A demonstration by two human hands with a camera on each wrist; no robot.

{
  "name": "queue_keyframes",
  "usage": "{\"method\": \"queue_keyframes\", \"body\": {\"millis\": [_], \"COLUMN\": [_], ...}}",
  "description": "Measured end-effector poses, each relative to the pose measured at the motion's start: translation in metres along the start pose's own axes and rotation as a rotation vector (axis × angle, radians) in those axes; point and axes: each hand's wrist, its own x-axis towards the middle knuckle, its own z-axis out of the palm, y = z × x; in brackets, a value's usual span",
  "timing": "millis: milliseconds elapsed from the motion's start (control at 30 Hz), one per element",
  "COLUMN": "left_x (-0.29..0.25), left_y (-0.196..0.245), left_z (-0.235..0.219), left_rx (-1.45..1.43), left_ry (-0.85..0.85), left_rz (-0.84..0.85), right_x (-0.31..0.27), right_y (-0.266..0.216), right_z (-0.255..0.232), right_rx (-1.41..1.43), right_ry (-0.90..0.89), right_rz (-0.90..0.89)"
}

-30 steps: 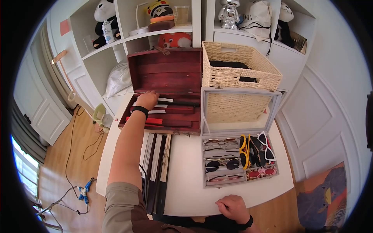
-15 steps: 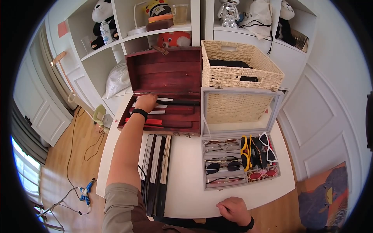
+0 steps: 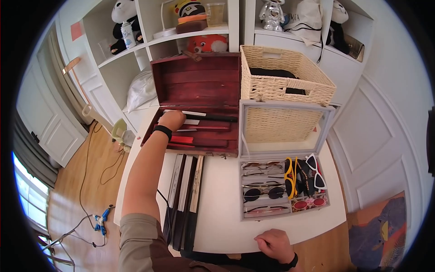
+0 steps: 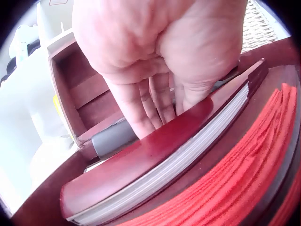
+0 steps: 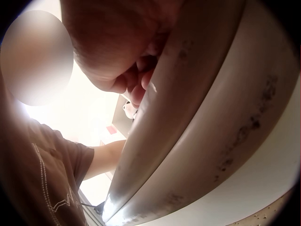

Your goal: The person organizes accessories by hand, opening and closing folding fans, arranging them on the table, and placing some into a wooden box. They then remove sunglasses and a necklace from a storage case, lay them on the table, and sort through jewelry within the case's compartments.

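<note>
Fingers [image 4: 141, 110] of the left hand [image 3: 171, 119] reached down behind a folded fan [image 4: 160, 162] with dark red guards, touching its far side; whether they actually gripped it could not be told. That fan lay in the back of the red wooden case [image 3: 195, 86], whose lid stood open on the white desk [image 3: 222, 199]. Beside the case stood a wicker basket [image 3: 283, 75], and in front of that an open grey tray [image 3: 283, 190] of sunglasses (yellow and white pairs stood upright at its right side). More folded fans [image 3: 185, 199] lay side by side on the desk just in front of the case. A red fan [image 4: 244, 174] sat next to the dark red one. At the near desk edge the right hand [image 3: 274, 245] rested with fingers curled over the rim.
</note>
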Motion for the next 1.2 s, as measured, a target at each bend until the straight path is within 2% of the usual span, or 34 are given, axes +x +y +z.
{"method": "queue_keyframes", "body": {"millis": [67,167,300,400,533,800,900,1133,1200], "left_x": [-0.009,-0.015,-0.026,-0.030,-0.017,-0.017,-0.009,-0.014,-0.013], "left_y": [0.000,0.000,0.013,0.020,0.023,0.021,0.013,0.018,0.020], "left_z": [-0.007,-0.004,-0.015,-0.025,-0.015,-0.014,0.000,-0.008,-0.011], "left_rx": [-0.103,-0.223,-0.184,-0.128,-0.104,-0.208,-0.192,-0.241,-0.157], "left_ry": [0.019,0.008,0.047,-0.007,-0.040,0.086,0.080,0.108,0.100], "left_rz": [0.087,0.123,0.076,0.051,0.024,0.020,0.068,0.039,0.030], "right_x": [-0.001,-0.001,-0.001,-0.002,-0.002,-0.001,-0.001,-0.002,-0.001], "right_y": [0.001,0.000,0.000,0.000,0.001,0.002,0.002,0.002,0.001], "right_z": [0.000,0.001,0.001,0.001,0.003,0.003,0.003,0.003,0.002], "right_rx": [-0.007,-0.008,-0.007,0.001,0.000,-0.001,-0.007,0.004,0.016], "right_ry": [-0.003,-0.007,0.001,0.009,0.031,0.020,0.013,0.024,0.017], "right_rz": [-0.003,0.003,-0.002,0.001,-0.009,-0.008,-0.006,0.000,0.012]}}
